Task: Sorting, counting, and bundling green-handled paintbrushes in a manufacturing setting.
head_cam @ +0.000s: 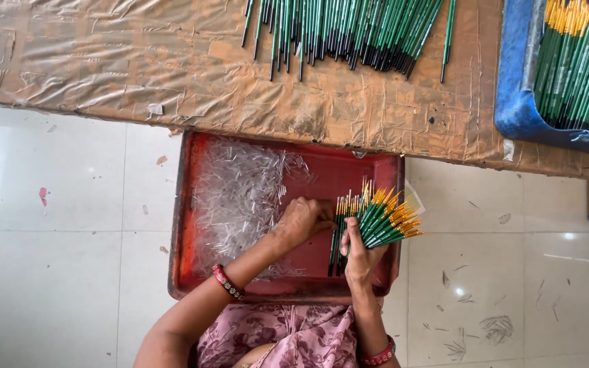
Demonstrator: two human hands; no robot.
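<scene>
Right hand [360, 255] grip clenched on green brush bundle [375, 219]; left hand [301, 219] pinching one brush, over red tray [180, 225]

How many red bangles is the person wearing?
2. One red bangle is on the left wrist, beside the red tray. The other red bangle is on the right wrist, near the bottom edge. More could be hidden out of view.
</scene>
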